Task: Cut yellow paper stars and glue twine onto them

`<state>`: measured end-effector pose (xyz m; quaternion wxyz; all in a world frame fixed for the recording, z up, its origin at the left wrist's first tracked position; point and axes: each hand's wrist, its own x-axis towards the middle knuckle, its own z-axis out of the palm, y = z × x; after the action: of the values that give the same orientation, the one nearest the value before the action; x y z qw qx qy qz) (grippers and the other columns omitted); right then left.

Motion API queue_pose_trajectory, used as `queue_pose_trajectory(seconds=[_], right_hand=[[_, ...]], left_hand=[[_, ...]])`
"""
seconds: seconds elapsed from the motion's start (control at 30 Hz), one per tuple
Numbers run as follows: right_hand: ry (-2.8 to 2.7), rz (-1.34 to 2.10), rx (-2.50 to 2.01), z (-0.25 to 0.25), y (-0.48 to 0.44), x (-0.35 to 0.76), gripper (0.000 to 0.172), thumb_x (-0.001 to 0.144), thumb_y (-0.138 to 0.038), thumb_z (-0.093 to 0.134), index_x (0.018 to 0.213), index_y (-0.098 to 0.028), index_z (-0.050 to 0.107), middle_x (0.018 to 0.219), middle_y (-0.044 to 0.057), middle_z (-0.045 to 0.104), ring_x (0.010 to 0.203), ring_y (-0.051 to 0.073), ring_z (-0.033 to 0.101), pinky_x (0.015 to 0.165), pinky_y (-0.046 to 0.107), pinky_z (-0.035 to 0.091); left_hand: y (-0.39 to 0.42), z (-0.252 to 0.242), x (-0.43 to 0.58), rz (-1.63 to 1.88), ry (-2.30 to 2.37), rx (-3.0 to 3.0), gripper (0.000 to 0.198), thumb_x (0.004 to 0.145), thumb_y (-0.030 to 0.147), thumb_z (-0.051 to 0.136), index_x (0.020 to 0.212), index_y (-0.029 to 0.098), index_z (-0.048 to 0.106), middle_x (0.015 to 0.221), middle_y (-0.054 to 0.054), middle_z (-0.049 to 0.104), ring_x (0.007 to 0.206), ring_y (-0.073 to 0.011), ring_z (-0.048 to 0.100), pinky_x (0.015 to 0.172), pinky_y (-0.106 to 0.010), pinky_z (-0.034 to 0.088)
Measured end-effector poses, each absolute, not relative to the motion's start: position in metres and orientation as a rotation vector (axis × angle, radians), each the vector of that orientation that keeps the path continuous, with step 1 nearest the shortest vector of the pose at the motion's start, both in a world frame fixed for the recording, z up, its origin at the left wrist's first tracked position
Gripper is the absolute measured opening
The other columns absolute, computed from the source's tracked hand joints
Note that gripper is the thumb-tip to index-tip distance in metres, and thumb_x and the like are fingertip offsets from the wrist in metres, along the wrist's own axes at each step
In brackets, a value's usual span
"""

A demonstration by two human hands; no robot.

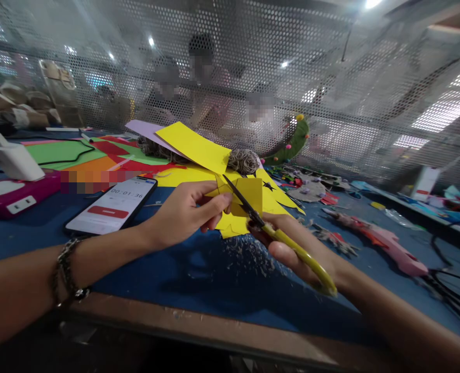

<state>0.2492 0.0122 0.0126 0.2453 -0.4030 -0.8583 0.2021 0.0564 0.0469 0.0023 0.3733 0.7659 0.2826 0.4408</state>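
Note:
My left hand [189, 211] pinches a small piece of yellow paper [251, 192] between thumb and fingers, above the table. My right hand [292, 248] is wrapped round a pair of scissors [300, 259] with yellow handles. The dark blades lie across the yellow piece, pointing up and left near my left fingertips. Whether the blades are parted is hard to make out. Beneath my hands, more yellow paper [233, 226] with cut, pointed edges lies on the blue table. A larger yellow sheet [195, 146] rests on grey twine [244, 161] behind them.
A phone [113, 204] showing a timer lies left of my hand, beside a magenta power strip [20, 191] with a white plug. Coloured paper sheets [62, 154] spread behind. A pink glue gun [389, 248] and black cables [455, 290] are at right. A perforated metal screen [137, 67] stands at the back.

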Motion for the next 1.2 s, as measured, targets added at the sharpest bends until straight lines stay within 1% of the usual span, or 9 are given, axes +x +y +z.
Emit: queue_pose_trajectory(seconds=[0.07,0.23,0.67,0.8,0.87,0.97,1.0,1.1,1.2], right_hand=[[-2.387,0.551,-1.058,0.012,0.015,0.25,0.053,0.074,-0.067,0.027,0.077,-0.018,0.045,0.063,0.0,0.041,0.053,0.011,0.037,0.048,0.024,0.032],[-2.407,0.568,-1.05,0.011,0.016,0.25,0.054,0.075,-0.068,0.025,0.076,-0.018,0.043,0.062,-0.001,0.039,0.052,0.01,0.035,0.046,0.023,0.03],[-2.381,0.569,-1.086,0.013,0.015,0.249,0.054,0.072,-0.07,0.028,0.067,-0.018,0.042,0.058,-0.001,0.038,0.05,0.01,0.034,0.044,0.023,0.03],[-2.344,0.705,-1.033,0.009,0.013,0.252,0.05,0.075,-0.066,0.028,0.083,-0.02,0.046,0.069,0.001,0.045,0.06,0.013,0.043,0.054,0.025,0.038],[-2.301,0.764,-1.042,0.005,0.012,0.254,0.053,0.074,-0.067,0.029,0.094,-0.02,0.046,0.079,0.004,0.049,0.071,0.016,0.048,0.063,0.029,0.041],[-2.278,0.791,-1.078,0.002,0.011,0.257,0.057,0.074,-0.067,0.03,0.1,-0.018,0.044,0.092,0.009,0.05,0.085,0.02,0.048,0.073,0.034,0.041],[-2.299,0.794,-1.064,0.003,0.011,0.258,0.058,0.074,-0.067,0.03,0.099,-0.017,0.044,0.091,0.009,0.049,0.083,0.02,0.047,0.072,0.033,0.041],[-2.402,0.821,-0.952,0.006,0.015,0.258,0.056,0.076,-0.066,0.027,0.09,-0.015,0.044,0.076,0.005,0.045,0.066,0.014,0.043,0.059,0.028,0.041],[-2.407,0.866,-0.898,0.007,0.017,0.256,0.054,0.076,-0.065,0.026,0.088,-0.015,0.042,0.07,0.002,0.041,0.061,0.011,0.039,0.053,0.024,0.038]], left_hand=[[0.047,0.002,0.057,1.098,0.735,1.975,0.026,0.082,0.023,0.042,0.057,0.016,0.043,0.042,0.008,0.043,0.038,-0.0031,0.04,0.039,-0.013,0.033],[0.046,0.001,0.057,1.081,0.752,1.978,0.03,0.081,0.021,0.042,0.051,0.016,0.041,0.042,0.008,0.043,0.039,-0.0035,0.041,0.041,-0.014,0.034],[0.047,0.001,0.057,1.056,0.732,1.953,0.029,0.082,0.025,0.041,0.054,0.016,0.043,0.042,0.007,0.043,0.039,-0.0044,0.041,0.041,-0.016,0.034],[0.045,0.002,0.058,1.071,0.685,1.924,0.033,0.084,0.026,0.037,0.052,0.017,0.042,0.041,0.006,0.043,0.038,-0.0046,0.041,0.041,-0.016,0.035],[0.044,0.002,0.058,1.077,0.638,1.883,0.03,0.085,0.025,0.034,0.059,0.016,0.046,0.041,0.007,0.043,0.037,-0.0048,0.04,0.04,-0.016,0.034],[0.043,0.001,0.058,1.012,0.543,1.835,0.031,0.087,0.026,0.03,0.069,0.014,0.052,0.042,0.006,0.044,0.036,-0.0048,0.04,0.038,-0.015,0.034],[0.043,0.0,0.058,0.97,0.514,1.824,0.033,0.088,0.026,0.028,0.07,0.014,0.053,0.043,0.005,0.045,0.036,-0.005,0.041,0.038,-0.015,0.034],[0.044,0.0,0.058,0.873,0.445,1.8,0.038,0.088,0.028,0.026,0.073,0.012,0.057,0.044,0.004,0.046,0.037,-0.0055,0.041,0.038,-0.015,0.035],[0.044,0.0,0.058,0.845,0.427,1.798,0.038,0.088,0.029,0.027,0.075,0.012,0.059,0.044,0.004,0.045,0.037,-0.0057,0.041,0.039,-0.015,0.036]])
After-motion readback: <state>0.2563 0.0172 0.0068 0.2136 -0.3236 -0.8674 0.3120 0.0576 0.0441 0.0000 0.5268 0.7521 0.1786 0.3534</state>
